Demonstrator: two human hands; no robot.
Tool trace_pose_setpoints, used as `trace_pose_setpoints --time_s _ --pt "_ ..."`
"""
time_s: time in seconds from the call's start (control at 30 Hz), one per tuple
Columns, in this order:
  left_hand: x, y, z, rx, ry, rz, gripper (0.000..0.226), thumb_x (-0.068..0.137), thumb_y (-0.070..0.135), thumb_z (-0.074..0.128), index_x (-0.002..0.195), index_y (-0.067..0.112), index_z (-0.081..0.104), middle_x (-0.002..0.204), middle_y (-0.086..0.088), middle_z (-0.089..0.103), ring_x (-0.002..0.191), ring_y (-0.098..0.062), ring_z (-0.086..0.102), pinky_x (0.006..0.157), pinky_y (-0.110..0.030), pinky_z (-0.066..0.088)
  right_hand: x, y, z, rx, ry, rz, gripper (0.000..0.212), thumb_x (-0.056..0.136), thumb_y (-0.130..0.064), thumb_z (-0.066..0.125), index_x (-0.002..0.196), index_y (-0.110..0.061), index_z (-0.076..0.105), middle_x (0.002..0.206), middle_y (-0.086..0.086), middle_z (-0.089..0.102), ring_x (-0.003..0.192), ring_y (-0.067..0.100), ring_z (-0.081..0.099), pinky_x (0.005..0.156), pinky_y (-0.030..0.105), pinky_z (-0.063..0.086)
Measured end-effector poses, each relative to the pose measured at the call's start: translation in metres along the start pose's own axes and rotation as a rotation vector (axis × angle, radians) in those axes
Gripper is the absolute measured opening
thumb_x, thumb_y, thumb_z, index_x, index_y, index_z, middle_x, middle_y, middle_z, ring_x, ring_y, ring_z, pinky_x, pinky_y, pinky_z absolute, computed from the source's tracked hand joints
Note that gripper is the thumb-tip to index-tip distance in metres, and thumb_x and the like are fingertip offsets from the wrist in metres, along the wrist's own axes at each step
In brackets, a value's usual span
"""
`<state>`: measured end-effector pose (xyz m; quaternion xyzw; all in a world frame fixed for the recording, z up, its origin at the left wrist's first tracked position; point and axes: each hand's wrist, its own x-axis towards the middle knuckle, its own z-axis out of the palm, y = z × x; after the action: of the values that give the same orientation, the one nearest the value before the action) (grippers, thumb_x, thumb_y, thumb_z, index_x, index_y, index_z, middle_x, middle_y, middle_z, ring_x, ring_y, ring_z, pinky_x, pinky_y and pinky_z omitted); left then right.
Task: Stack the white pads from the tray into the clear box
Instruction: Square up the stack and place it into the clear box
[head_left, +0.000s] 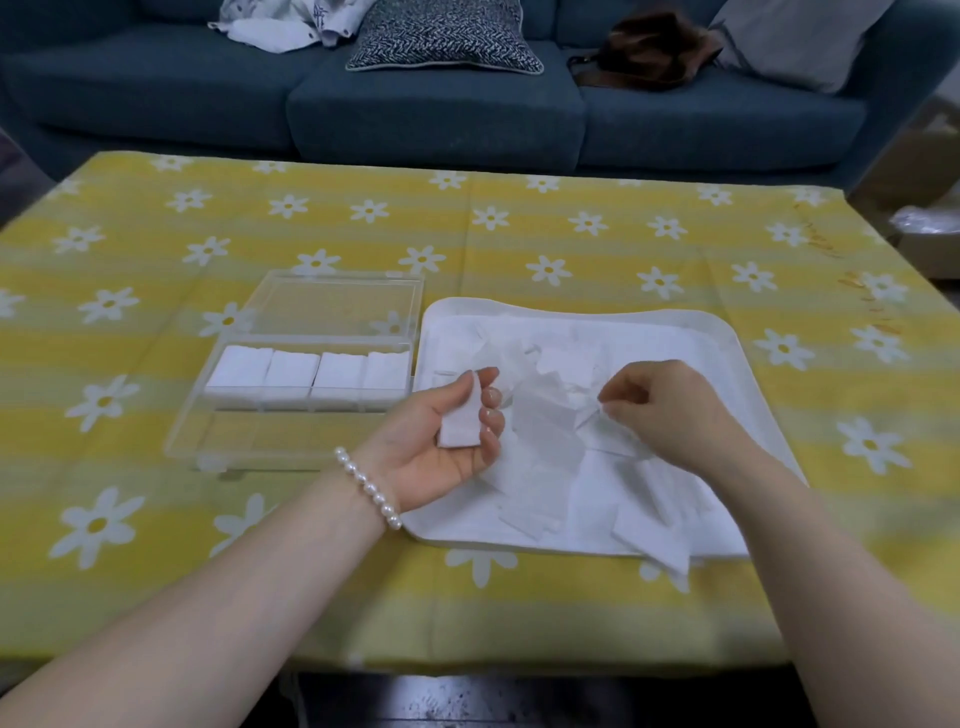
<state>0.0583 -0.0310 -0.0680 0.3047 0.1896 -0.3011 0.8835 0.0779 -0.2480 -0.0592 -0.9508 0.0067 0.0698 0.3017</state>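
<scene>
Head view: clear box (291, 415) holds four pad stacks (306, 375) in its far row, near row bare. Our left hand (441, 441) grips a small stack (460, 423); right hand (670, 410) pinches a pad in the tray (717, 332), right of the box. Plenty loose; roughly midway.
</scene>
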Motion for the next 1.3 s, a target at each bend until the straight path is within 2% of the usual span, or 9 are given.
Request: trace_pose_setpoints --time_s 0.07,0.23,0.4,0.5,0.67,0.83,1.0,1.13,1.3 --pt "-0.001 0.004 -0.001 0.028 0.022 0.018 0.016 0.096 0.021 0.043 0.095 0.013 0.057 0.066 0.001 0.054 0.049 -0.009 0.051 0.037 -0.016 0.041 0.000 -0.004 0.009 -0.013 -0.068 -0.004 0.005 0.081 -0.017 0.068 0.085 -0.019 0.066 0.074 -0.006 0.058 0.070 0.011 0.052 0.057 0.017 0.037" --pt "0.000 0.007 -0.002 0.087 0.087 0.055 0.028 0.094 0.040 0.048 0.096 0.013 0.055 0.068 0.000 0.057 0.048 -0.011 0.053 0.036 -0.017 0.042 0.000 -0.014 0.025 0.006 -0.072 0.066 0.034 0.071 -0.037 0.078 0.091 -0.019 0.057 0.082 -0.002 0.062 0.074 0.013 0.056 0.057 0.023 0.042" --pt "0.000 0.005 0.000 0.057 0.114 0.064 0.030 0.096 0.037 0.048 0.090 0.008 0.054 0.073 -0.009 0.069 0.057 -0.020 0.065 0.056 -0.036 0.058 -0.003 -0.016 0.037 -0.090 -0.113 0.128 0.039 0.070 -0.033 0.078 0.094 -0.016 0.053 0.089 0.003 0.062 0.086 0.022 0.059 0.074 0.034 0.049" --pt "-0.001 0.003 0.001 0.058 0.121 0.051 0.026 0.097 0.035 0.047 0.091 0.010 0.053 0.078 -0.011 0.072 0.063 -0.023 0.069 0.071 -0.046 0.055 -0.003 -0.021 0.042 -0.119 -0.094 0.099 0.021 0.077 -0.027 0.071 0.074 -0.017 0.053 0.081 0.006 0.065 0.078 0.025 0.060 0.071 0.034 0.051" --pt "0.002 0.001 -0.002 0.061 0.185 0.069 0.023 0.098 0.030 0.046 0.091 0.009 0.052 0.072 -0.011 0.071 0.060 -0.021 0.068 0.068 -0.038 0.057 0.000 -0.018 0.017 -0.024 0.007 0.123 0.029 0.080 -0.021 0.069 0.058 -0.006 0.056 0.059 0.009 0.056 0.060 0.023 0.052 0.057 0.028 0.040" --pt "0.003 -0.003 -0.001 0.066 0.181 0.060 0.024 0.096 0.031 0.050 0.092 0.008 0.054 0.070 -0.012 0.070 0.057 -0.021 0.067 0.066 -0.037 0.056 -0.004 -0.015 -0.007 0.397 0.077 0.092 0.019 0.078 -0.009 0.072 0.063 -0.006 0.061 0.049 0.005 0.052 0.038 0.007 0.045 0.046 0.019 0.033" --pt "0.004 -0.013 0.004 0.074 0.081 0.086 0.036 0.093 0.042 0.049 0.102 0.008 0.058 0.083 -0.011 0.071 0.070 -0.021 0.068 0.065 -0.033 0.059 -0.012 -0.032 0.005 0.928 -0.089 0.135 0.023 0.081 -0.007 0.066 0.063 -0.010 0.052 0.050 0.005 0.054 0.039 0.013 0.049 0.044 0.022 0.033" --pt "0.002 -0.018 0.008 0.039 -0.062 0.100 0.075 0.085 0.067 0.032 0.121 0.007 0.059 0.114 -0.015 0.067 0.099 -0.025 0.066 0.080 -0.034 0.055 -0.025 -0.050 0.028 1.068 -0.221 0.241 0.027 0.085 -0.010 0.063 0.063 -0.010 0.048 0.048 0.005 0.057 0.039 0.012 0.055 0.038 0.018 0.034" --pt "0.001 -0.018 0.009 0.005 -0.036 0.119 0.089 0.068 0.078 0.035 0.112 0.005 0.062 0.103 -0.013 0.070 0.091 -0.024 0.068 0.065 -0.032 0.055 -0.037 -0.063 0.047 1.107 -0.225 0.327 0.021 0.086 -0.014 0.065 0.070 -0.007 0.053 0.054 0.007 0.062 0.038 0.013 0.058 0.036 0.017 0.034"
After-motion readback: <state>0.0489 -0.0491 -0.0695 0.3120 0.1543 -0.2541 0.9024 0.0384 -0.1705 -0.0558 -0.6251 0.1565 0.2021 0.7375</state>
